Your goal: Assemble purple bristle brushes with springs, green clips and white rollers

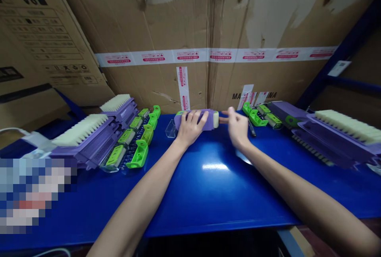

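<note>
Purple plastic forms the housing [211,120] at the middle of the head view, low over the far part of the blue worktop [220,201]; the left hand [192,124] grips it from above, fingers curled over its top; the right hand [238,126] is just right of the housing, thumb raised, blurred fingers reaching to its pale end; whether they touch it or hold anything, I cannot tell; just left of the housing stands a small clear piece [170,129]; farther left are green brackets [139,154], green-topped blocks [116,155] and pale-topped purple units [98,148]; to its right lie a slim dark object [253,131], another green bracket group [258,119] and, well apart, more purple parts [330,140]; behind the housing rises cardboard [149,86] crossed by printed tape [199,56].
</note>
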{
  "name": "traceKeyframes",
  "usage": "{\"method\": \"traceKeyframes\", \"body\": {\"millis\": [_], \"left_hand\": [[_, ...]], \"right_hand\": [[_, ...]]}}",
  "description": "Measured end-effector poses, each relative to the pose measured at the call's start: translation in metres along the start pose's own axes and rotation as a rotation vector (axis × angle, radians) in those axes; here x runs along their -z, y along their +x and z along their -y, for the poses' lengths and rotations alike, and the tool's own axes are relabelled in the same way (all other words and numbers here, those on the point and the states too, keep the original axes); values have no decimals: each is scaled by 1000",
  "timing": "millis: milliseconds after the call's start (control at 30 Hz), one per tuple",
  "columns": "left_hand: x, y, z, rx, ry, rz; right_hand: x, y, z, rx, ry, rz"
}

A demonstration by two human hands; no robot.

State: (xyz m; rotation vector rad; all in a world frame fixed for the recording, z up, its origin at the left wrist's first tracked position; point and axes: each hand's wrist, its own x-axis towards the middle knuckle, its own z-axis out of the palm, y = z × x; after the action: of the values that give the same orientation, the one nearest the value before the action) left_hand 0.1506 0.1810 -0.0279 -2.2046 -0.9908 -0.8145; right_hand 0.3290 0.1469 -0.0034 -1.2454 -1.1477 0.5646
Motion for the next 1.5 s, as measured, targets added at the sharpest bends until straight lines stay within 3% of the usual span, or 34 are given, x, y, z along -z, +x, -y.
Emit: {"method": "traceKeyframes", "body": {"millis": [67, 133, 400, 800, 1133, 1200, 1333, 1500], "left_hand": [[0, 0, 2, 59, 20, -13], [0, 0, 4, 77, 29, -22], [0, 1, -1, -20, -34, -65], [-9, -2, 0, 15, -144, -230], [-2, 3, 0, 15, -210, -182], [2, 4, 4, 108, -162, -139], [12, 7, 13, 435, 47, 48], [19, 9, 22, 747, 239, 315]], "right_hand": [[8, 4, 3, 45, -70, -136], [13, 6, 4, 71, -104, -141], [-7, -7, -15, 106, -124, 270], [-5, -10, -5, 87, -7, 396], [1, 0, -3, 134, 76, 171], [5, 5, -4, 161, 77, 108], [17, 17, -9, 256, 15, -13], [24, 25, -16, 336, -63, -41]]}}
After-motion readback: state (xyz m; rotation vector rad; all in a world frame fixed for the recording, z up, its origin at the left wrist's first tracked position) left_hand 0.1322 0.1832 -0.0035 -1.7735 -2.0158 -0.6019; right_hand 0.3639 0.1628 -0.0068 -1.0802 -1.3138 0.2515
